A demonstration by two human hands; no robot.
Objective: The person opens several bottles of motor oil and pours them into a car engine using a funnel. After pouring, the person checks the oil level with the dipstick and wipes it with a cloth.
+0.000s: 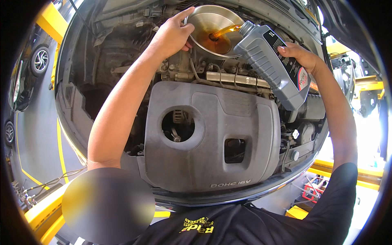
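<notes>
My left hand (174, 34) grips the left rim of a wide metal funnel (199, 21), thumb and fingers around its edge. My right hand (302, 56) is closed around a grey plastic oil bottle (263, 57) with a dark label, tilted so its neck hangs over the funnel's right rim. A stream of amber oil (227, 31) runs from the bottle's mouth into the funnel, where a shallow pool surrounds the dark central hole. The funnel's spout is hidden below, above the engine. Nearer me lies a grey plastic engine cover (204, 157) with two openings.
The open engine bay surrounds my hands, with a metal rail (237, 78) and hoses behind the cover. Yellow lift parts (52, 24) stand at both sides. At left a parked car's wheel (40, 61) shows. A red rack (312, 192) is at lower right.
</notes>
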